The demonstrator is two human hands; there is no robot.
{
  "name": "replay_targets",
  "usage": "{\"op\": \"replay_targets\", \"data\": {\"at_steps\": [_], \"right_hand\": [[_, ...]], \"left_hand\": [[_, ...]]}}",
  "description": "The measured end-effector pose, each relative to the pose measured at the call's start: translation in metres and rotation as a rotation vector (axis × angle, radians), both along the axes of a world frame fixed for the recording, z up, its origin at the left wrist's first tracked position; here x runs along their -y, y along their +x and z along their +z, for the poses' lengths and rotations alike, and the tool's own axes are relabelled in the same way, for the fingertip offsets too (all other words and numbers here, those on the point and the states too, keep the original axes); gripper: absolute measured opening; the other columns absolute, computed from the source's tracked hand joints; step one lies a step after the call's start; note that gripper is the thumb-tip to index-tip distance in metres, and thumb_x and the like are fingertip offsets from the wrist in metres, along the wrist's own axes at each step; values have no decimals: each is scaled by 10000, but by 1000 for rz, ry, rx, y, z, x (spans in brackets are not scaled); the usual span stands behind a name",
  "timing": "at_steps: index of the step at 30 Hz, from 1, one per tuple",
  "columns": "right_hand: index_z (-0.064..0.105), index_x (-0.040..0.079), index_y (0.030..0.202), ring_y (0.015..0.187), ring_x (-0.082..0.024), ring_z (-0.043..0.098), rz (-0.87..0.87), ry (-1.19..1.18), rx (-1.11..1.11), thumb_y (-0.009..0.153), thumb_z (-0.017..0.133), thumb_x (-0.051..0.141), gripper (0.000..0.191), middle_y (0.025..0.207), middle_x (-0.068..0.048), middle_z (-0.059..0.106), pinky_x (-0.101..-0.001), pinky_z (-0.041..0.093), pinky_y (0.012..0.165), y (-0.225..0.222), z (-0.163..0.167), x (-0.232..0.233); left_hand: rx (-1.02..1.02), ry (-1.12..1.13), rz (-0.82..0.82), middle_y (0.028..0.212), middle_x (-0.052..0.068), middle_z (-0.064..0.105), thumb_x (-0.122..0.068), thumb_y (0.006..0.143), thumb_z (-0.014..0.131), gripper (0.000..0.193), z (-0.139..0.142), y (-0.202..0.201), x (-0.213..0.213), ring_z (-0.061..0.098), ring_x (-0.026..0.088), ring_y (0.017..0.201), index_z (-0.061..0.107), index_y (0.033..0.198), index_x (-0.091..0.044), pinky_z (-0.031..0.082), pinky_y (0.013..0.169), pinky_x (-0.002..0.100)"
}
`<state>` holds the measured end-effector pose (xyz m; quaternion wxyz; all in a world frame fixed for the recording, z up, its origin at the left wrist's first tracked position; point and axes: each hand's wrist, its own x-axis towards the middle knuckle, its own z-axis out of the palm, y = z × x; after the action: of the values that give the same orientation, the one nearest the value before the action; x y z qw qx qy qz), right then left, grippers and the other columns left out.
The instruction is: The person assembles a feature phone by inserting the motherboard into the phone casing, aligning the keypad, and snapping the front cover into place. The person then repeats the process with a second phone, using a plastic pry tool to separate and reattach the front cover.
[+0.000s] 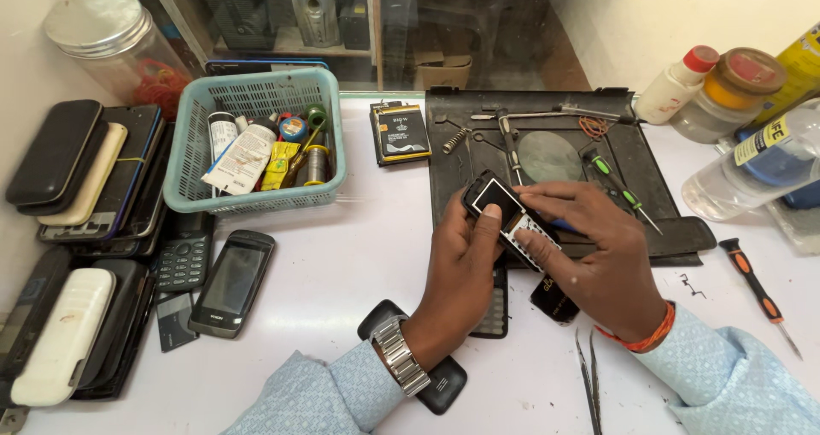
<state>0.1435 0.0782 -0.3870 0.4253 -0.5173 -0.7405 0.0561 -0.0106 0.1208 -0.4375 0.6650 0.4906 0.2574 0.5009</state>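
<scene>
My left hand (461, 268) grips a small black keypad phone (504, 210) from the left, thumb resting near its dark screen. My right hand (598, 260) comes in from the right, fingers laid over the phone's white keypad. Both hands hold the phone just above the front edge of a black work mat (666, 179). A blue-tipped tool peeks out under my right fingers. A black battery (553, 300) and a dark keypad panel (494, 311) lie below my hands. Another black phone back (444, 384) sits under my left wrist, which wears a metal watch.
A teal basket (256, 191) of small bottles and solder stands left of centre. Stacked phones (85, 179) line the left edge, with a touchscreen phone (232, 283) nearby. Screwdrivers (619, 187) lie on the mat; an orange one (756, 290) and tweezers (589, 384) lie right. Bottles (752, 161) crowd the far right.
</scene>
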Motion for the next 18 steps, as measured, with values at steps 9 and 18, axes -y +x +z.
{"op": "replay_targets", "data": {"at_steps": [9,18], "right_hand": [[732,16,1163,1028,-233,711,-102,38,50,719,885,128,483,1177,-134,702,-309,577,840,-9,3,6],[739,31,1178,990,-168,709,-128,-12,-109,774,845,79,420,1156,-109,685,-267,596,809,-12,0,7]], "left_hand": [[-23,83,-11,1160,44,660,-268,1098,447,333,2,-1,3,618,72,1019,516,1309,-20,546,867,241],[-18,91,-35,1115,37,659,-285,1100,456,356,8,2,4,613,49,936,508,1309,-1,554,797,224]]}}
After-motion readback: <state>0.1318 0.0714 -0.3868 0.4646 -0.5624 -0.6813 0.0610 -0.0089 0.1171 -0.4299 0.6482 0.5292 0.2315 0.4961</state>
